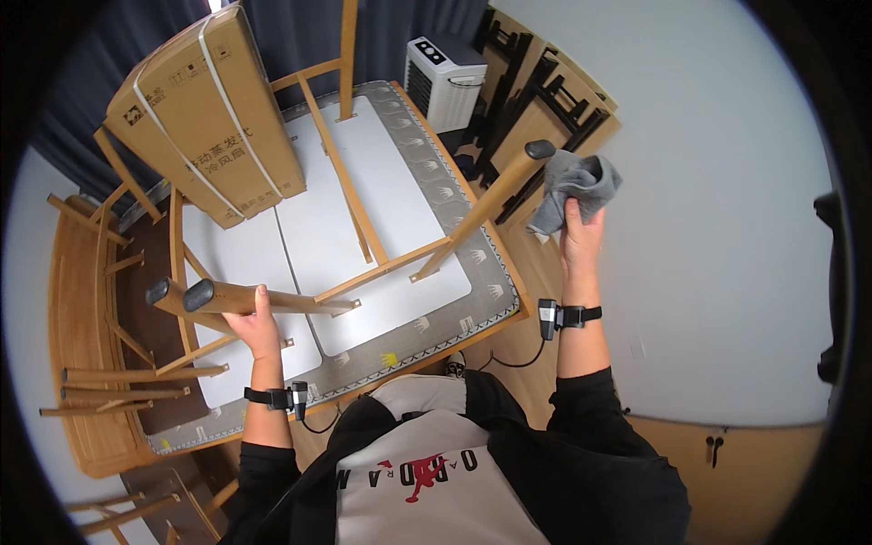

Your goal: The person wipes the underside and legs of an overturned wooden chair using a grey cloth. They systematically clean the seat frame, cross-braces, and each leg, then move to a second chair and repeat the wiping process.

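Note:
My left hand (256, 328) grips a wooden table leg (252, 298) near its dark-capped end. Raised at the right, my right hand (583, 238) holds a crumpled grey cloth (579, 184), close to the dark cap of another wooden leg (501, 187). Both legs belong to upturned frames fixed to white tabletops, which lie on a grey patterned mattress (436, 330). A second capped leg (167, 296) stands just beside the one in my left hand.
A large strapped cardboard box (204, 122) stands on the tabletops. Behind the bed is a white air cooler (446, 82), with folded tables (552, 102) leaning at the wall. More upturned wooden legs (136, 375) and a wooden headboard (85, 327) are at the left.

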A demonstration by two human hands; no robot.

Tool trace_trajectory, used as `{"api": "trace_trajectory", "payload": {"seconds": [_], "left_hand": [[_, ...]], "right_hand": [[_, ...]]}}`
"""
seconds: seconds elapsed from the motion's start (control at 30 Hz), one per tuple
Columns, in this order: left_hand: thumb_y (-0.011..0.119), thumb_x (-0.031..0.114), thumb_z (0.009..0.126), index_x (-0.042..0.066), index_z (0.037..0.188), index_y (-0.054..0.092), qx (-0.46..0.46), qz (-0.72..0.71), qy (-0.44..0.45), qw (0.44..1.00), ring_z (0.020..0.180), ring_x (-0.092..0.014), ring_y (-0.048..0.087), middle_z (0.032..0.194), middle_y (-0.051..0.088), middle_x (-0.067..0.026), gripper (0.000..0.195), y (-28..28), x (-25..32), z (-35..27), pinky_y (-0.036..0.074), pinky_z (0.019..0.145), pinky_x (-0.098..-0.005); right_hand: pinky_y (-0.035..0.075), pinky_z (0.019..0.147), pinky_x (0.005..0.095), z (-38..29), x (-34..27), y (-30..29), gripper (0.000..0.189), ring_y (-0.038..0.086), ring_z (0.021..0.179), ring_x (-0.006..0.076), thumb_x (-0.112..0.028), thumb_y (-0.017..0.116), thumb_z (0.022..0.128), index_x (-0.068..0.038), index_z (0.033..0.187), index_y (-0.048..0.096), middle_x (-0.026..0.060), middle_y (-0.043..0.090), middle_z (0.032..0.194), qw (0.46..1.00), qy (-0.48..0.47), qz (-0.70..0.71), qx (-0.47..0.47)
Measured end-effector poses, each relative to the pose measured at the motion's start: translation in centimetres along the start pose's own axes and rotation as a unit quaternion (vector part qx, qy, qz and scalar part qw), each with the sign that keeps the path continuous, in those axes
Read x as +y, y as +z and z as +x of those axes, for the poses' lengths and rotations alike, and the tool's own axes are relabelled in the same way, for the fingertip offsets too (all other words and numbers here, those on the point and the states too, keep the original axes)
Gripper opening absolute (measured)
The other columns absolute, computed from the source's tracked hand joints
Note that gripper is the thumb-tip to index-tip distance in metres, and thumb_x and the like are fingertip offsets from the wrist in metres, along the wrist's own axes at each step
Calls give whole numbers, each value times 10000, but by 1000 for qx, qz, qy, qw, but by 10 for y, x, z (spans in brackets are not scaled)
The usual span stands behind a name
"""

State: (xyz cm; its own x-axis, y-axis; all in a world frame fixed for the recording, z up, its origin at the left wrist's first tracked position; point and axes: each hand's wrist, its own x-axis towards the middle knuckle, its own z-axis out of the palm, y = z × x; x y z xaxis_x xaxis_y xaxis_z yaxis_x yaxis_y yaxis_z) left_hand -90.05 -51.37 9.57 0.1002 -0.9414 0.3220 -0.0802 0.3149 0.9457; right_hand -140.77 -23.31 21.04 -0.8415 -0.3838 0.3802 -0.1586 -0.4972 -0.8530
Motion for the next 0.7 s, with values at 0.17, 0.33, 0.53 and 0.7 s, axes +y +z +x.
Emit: {"api": "trace_trajectory", "payload": {"seconds": [0.17, 0.33, 0.53, 0.7], "left_hand": [[822, 120, 992, -47, 1303, 502, 19, 30, -37, 999, 1038, -211, 689, 1167, 682, -143, 477, -2, 6, 4, 583, 949, -372], [801, 125, 1004, -24, 1232, 547, 56, 60, -6, 997, 977, -207, 738, 1044, 776, -138, 373, -2, 21, 3, 569, 951, -359], [793, 208, 1019, -16, 1220, 568, 95, 81, -75, 989, 1007, -213, 691, 1084, 761, -132, 376, -4, 27, 7, 523, 1002, -369], [785, 232, 1013, -3, 1231, 564, 74, 62, -92, 991, 1036, -227, 707, 1103, 754, -142, 390, -5, 38, 1, 529, 1012, -380]], "right_hand": [[461, 1188, 381, 45, 25, 29, 729, 629, 1335, 209, -170, 914, 939, -30, 1546, 535, 77, 668, 1444, 991, -12, 12, -132], [515, 1130, 380, 88, 16, 30, 758, 677, 1258, 209, -203, 955, 877, -34, 1507, 569, 66, 704, 1369, 960, -18, -7, -280], [599, 1017, 365, 85, 66, 8, 634, 697, 1187, 176, -394, 828, 983, -71, 1478, 598, 27, 699, 1308, 940, 210, 223, -153], [599, 981, 349, 68, 83, -16, 715, 689, 1131, 178, -560, 651, 987, -52, 1487, 589, 44, 699, 1295, 832, 289, 446, -156]]}}
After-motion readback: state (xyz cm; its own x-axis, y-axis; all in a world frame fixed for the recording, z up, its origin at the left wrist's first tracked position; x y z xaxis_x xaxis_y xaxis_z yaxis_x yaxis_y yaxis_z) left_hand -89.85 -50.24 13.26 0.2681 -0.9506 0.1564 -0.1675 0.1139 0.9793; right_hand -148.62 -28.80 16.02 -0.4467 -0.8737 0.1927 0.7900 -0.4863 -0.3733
